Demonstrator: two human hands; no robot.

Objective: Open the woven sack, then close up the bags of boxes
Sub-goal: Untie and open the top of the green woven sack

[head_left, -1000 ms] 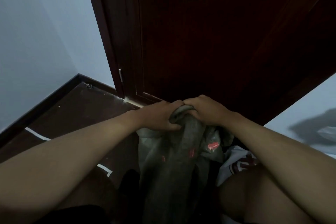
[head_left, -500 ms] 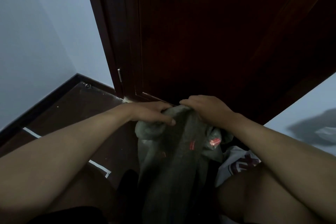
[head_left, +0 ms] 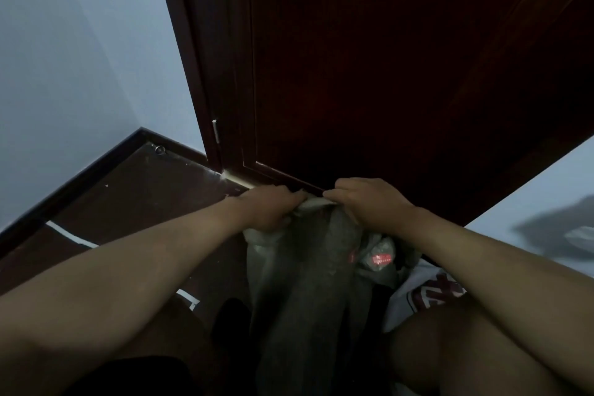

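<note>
Gripping the grey woven sack's [head_left: 308, 283] bunched mouth, the left hand [head_left: 270, 209] and right hand [head_left: 363, 202] curled tight, with red labels at four o'clock unreadable.

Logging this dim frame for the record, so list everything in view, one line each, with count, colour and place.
woven sack: one, grey, upright on the floor in front of the door, its top edge held by both hands
red-printed packet: one, pale with a red label, just right of the sack's top
white bag: one, white with dark red print, low right of the sack
door: one, dark red-brown, straight ahead
wall: pale blue-grey, left; another pale surface at far right
floor: dark brown, with white strips lower left
door stop: one, metallic, by the skirting
left hand: grips the sack's top edge on its left
right hand: grips the top edge on its right
</note>
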